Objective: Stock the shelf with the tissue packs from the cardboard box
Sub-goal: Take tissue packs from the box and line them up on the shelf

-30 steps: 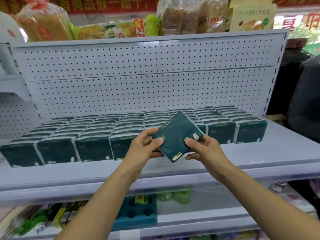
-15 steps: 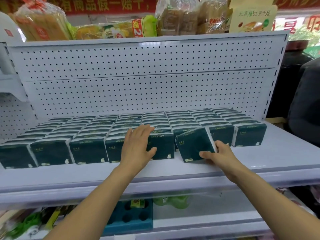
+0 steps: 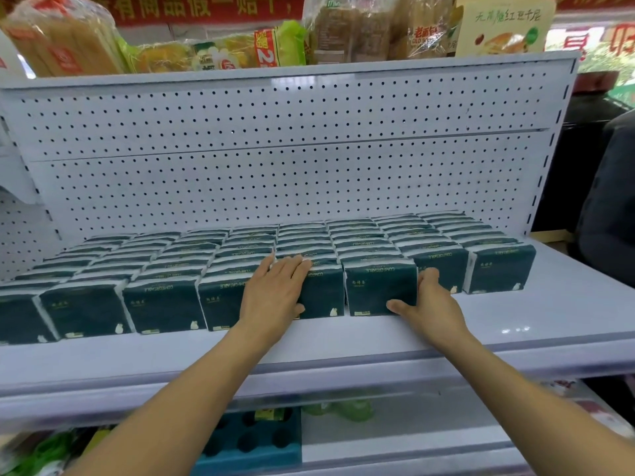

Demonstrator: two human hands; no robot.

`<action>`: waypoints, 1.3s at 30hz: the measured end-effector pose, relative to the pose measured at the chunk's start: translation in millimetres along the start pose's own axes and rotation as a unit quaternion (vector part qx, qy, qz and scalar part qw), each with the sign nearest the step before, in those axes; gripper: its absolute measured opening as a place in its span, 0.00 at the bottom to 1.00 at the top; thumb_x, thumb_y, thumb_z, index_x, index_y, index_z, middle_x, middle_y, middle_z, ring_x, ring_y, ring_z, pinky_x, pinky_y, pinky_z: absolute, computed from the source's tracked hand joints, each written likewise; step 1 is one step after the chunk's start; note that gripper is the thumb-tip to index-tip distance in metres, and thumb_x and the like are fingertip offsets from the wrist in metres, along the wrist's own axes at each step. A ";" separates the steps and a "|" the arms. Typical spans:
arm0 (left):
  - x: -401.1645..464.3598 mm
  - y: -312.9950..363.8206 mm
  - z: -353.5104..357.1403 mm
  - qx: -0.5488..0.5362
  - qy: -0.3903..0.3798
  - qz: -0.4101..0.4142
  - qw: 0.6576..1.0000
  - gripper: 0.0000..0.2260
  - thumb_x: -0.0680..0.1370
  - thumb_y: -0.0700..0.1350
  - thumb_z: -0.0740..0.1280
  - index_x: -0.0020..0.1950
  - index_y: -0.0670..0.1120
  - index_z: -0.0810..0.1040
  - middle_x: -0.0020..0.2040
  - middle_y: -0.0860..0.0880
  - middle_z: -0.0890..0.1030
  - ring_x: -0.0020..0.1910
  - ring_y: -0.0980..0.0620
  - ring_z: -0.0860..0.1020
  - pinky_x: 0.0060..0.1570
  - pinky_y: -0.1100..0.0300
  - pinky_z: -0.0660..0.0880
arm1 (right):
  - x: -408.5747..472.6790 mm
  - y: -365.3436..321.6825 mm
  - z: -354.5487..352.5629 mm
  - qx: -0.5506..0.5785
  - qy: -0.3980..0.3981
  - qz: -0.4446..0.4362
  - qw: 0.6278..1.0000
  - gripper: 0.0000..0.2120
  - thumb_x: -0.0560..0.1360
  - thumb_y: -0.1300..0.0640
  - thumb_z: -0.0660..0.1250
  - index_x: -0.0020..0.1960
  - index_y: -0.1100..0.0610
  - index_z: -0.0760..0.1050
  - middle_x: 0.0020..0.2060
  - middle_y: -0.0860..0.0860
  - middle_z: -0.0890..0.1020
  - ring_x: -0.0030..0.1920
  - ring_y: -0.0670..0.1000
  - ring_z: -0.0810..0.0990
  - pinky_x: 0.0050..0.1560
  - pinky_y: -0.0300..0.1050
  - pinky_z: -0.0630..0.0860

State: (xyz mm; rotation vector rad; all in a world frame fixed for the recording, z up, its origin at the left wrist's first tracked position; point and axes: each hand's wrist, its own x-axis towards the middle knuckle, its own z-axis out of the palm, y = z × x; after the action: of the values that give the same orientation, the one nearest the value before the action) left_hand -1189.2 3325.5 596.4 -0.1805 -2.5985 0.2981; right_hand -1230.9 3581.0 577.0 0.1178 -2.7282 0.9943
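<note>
Dark green tissue packs (image 3: 165,304) stand upright in several rows across the white shelf (image 3: 515,324). The front pack of one row (image 3: 379,286) stands upright in line with its neighbours. My right hand (image 3: 426,304) grips it, fingers along its right side and thumb against its lower front. My left hand (image 3: 275,290) lies flat, fingers apart, over the top and front of the two packs to the left, holding nothing. The cardboard box is out of view.
A white pegboard back panel (image 3: 275,183) rises behind the rows. Bagged bread (image 3: 360,25) sits on the shelf above. Below, a teal tray with round holes (image 3: 251,441) lies on the lower shelf. A dark bulky shape (image 3: 611,201) stands at the right.
The pack I held in both hands in the air has come down onto the shelf and been straightened at the front of its row. My left hand let go and now rests on the neighbouring packs.
</note>
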 end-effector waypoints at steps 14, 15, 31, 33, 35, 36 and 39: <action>1.6 1.4 -7.4 -0.002 -0.018 -0.022 1.000 0.35 0.76 0.58 0.68 0.78 0.52 0.57 0.75 0.52 0.65 0.74 0.51 0.63 0.76 0.48 0.43 | 3.9 -0.6 -1.8 -0.037 -0.018 -0.011 0.999 0.22 0.73 0.43 0.71 0.54 0.57 0.66 0.48 0.54 0.77 0.49 0.57 0.76 0.41 0.49 0.73; 1.3 1.7 -9.8 -0.011 -0.014 -0.031 0.999 0.35 0.76 0.59 0.67 0.78 0.52 0.56 0.75 0.53 0.65 0.75 0.51 0.62 0.76 0.47 0.43 | 2.9 -0.3 -4.8 -0.040 -0.016 -0.014 0.999 0.23 0.73 0.43 0.71 0.56 0.57 0.66 0.51 0.54 0.76 0.51 0.57 0.76 0.42 0.49 0.73; -144.1 36.2 -41.3 -0.089 0.135 -0.108 0.981 0.34 0.75 0.60 0.66 0.78 0.50 0.61 0.76 0.48 0.66 0.70 0.46 0.68 0.69 0.44 0.65 | -104.8 -21.9 12.8 -0.052 0.124 -0.412 0.901 0.28 0.76 0.46 0.63 0.73 0.55 0.63 0.69 0.55 0.71 0.67 0.56 0.70 0.66 0.59 0.68; -172.2 31.0 -40.5 -0.075 0.104 -0.129 0.983 0.35 0.75 0.61 0.65 0.78 0.51 0.59 0.77 0.48 0.64 0.73 0.45 0.66 0.70 0.43 0.65 | -123.1 -31.2 28.5 -0.045 0.084 -0.431 0.897 0.29 0.76 0.46 0.61 0.74 0.55 0.62 0.71 0.56 0.69 0.67 0.56 0.69 0.66 0.58 0.68; -205.1 21.1 -38.5 -0.057 0.072 -0.154 0.984 0.34 0.76 0.62 0.63 0.79 0.51 0.58 0.77 0.48 0.64 0.74 0.45 0.65 0.70 0.42 0.64 | -144.5 -42.1 48.7 -0.043 0.047 -0.454 0.889 0.28 0.76 0.46 0.61 0.73 0.55 0.63 0.71 0.56 0.68 0.66 0.57 0.69 0.65 0.57 0.68; -223.2 15.6 -37.4 -0.047 0.058 -0.165 0.983 0.34 0.77 0.63 0.61 0.79 0.51 0.59 0.77 0.48 0.65 0.74 0.46 0.64 0.71 0.42 0.63 | -155.8 -48.0 59.5 -0.044 0.029 -0.464 0.885 0.28 0.76 0.46 0.61 0.73 0.55 0.63 0.71 0.56 0.69 0.65 0.56 0.70 0.64 0.56 0.68; -274.9 -2.8 -32.6 -0.033 0.022 -0.204 0.978 0.34 0.76 0.64 0.57 0.79 0.51 0.57 0.77 0.50 0.64 0.75 0.48 0.63 0.72 0.43 0.59 | -186.8 -67.1 93.2 -0.054 -0.019 -0.477 0.877 0.27 0.76 0.45 0.60 0.72 0.56 0.66 0.68 0.55 0.72 0.63 0.56 0.72 0.62 0.55 0.68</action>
State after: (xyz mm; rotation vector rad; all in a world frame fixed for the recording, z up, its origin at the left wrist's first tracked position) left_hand -936.8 3278.0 493.2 0.3189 -2.5275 0.0581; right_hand -1057.3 3468.8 503.7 1.3074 -2.2298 0.5202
